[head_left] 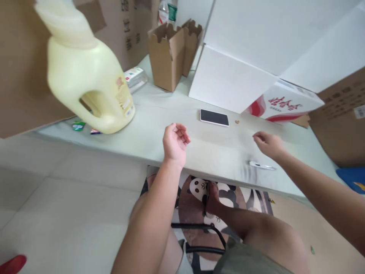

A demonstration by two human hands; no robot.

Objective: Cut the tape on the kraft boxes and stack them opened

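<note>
Flanking flat rectangular phone (pixel 214 117) | left hand (pixel 175 144): fingers half-curled, empty | right hand (pixel 268 144): bent, hold unclear

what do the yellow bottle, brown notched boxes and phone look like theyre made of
Yellow bottle: probably moulded plastic, softly glossy, with light highlights. Brown notched boxes: seemingly matte cardboard, judging by crisp folds. Phone: smooth, dark front looks like glass; pale rim could be plastic or metal.

Open passage runs between the jug (pixel 94 83) and phone (pixel 214 117), while brown cartons (pixel 164 62) block behind.
</note>
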